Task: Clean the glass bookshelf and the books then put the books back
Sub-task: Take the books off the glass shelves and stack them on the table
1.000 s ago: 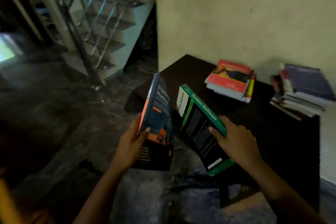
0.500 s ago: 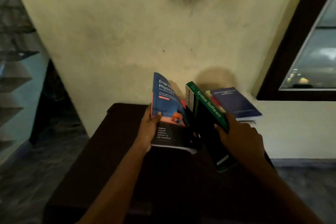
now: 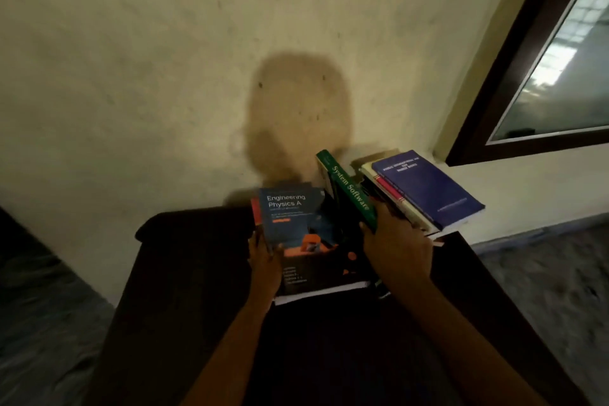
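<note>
Over the last second the view has been swung from the floor and stairs at the left to the wall (image 3: 164, 76), and two books have been carried in over the dark desk (image 3: 184, 273) toward its far edge. The Engineering Physics A book (image 3: 296, 227), held upright a moment ago, has been tipped down until its cover faces up. It appears to be laid on a red-covered book (image 3: 255, 212), of which only a strip shows at its far left corner. The left grip (image 3: 263, 260) is clasped on its left edge, thumb on the cover. The System Software book (image 3: 349, 189) is kept on edge, leaning left, just right of the physics book and touching or nearly touching it. The right grip (image 3: 398, 254) is clenched around the near end of its green spine. From this it is judged that the books are being gathered into piles on the desk and not shelved yet; no glass bookshelf is seen here, so the putting back remains undone. The physics book is shown as a thick paperback, blue above and black below with orange marks, its white page block exposed at the near edge. The green book is thick too, with a white title on the spine. A book stack (image 3: 428, 189) topped by a dark blue cover lies at the far right corner, just beside the right grip; whether it rests on the desk or the pale ledge cannot be told.
</note>
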A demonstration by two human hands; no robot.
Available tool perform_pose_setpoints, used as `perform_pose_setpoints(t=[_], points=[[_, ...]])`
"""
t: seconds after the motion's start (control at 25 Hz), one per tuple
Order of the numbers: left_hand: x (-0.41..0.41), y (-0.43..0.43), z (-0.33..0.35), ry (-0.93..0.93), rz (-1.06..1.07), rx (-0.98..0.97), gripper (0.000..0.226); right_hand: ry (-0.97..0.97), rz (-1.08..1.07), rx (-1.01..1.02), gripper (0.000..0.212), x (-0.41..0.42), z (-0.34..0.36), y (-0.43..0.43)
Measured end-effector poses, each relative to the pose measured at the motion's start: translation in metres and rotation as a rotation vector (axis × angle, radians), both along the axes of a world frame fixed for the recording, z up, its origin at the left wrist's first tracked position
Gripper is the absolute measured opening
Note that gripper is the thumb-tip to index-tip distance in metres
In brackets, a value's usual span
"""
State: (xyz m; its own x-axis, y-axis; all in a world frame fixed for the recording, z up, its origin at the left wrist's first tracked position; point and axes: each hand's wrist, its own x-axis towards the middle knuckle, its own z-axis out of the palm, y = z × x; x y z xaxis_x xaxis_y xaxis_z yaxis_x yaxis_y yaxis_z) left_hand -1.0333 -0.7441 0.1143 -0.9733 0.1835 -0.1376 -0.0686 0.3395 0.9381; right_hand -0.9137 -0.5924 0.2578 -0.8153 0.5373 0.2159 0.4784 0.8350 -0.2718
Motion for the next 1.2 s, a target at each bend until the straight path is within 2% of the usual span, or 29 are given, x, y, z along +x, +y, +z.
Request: perform_pose_setpoints(t=[0.12,0.24,0.4,0.48,0.56,0.64,0.76,0.84,0.92,1.0,1.2], points=[[0.007,-0.002,-0.005,-0.066,0.017,0.240,0.057,-0.010,0.020,-0.013,0.040,-0.023,-0.010,-0.025],[0.005,-0.008,0.004,-0.380,0.028,0.560,0.055,-0.105,0.091,-0.020,0.048,-0.045,-0.023,-0.054],[0.018,-0.023,0.021,-0.528,-0.022,0.715,0.047,-0.356,0.218,0.032,0.058,-0.065,-0.062,-0.097],[0.017,-0.028,0.015,-0.502,0.003,0.733,0.045,-0.388,0.215,0.043,0.052,-0.076,-0.073,-0.101],[0.015,-0.031,0.014,-0.475,0.038,0.708,0.053,-0.351,0.256,0.070,0.040,-0.088,-0.077,-0.102],[0.013,-0.033,0.010,-0.538,0.018,0.787,0.052,-0.344,0.363,0.102,0.035,-0.086,-0.075,-0.099],[0.016,-0.033,0.012,-0.520,0.000,0.813,0.046,-0.347,0.517,-0.008,0.057,-0.055,-0.087,-0.073],[0.015,-0.033,0.008,-0.511,-0.011,0.803,0.048,-0.303,0.574,0.069,0.070,-0.032,-0.105,-0.056],[0.013,-0.033,0.004,-0.512,-0.057,0.834,0.059,-0.342,0.553,0.175,0.068,-0.023,-0.124,-0.053],[0.013,-0.033,0.006,-0.505,-0.087,0.861,0.070,-0.366,0.488,0.152,0.067,-0.027,-0.133,-0.069],[0.016,-0.034,0.005,-0.409,-0.083,0.787,0.064,-0.375,0.411,0.053,0.066,-0.037,-0.140,-0.089]])
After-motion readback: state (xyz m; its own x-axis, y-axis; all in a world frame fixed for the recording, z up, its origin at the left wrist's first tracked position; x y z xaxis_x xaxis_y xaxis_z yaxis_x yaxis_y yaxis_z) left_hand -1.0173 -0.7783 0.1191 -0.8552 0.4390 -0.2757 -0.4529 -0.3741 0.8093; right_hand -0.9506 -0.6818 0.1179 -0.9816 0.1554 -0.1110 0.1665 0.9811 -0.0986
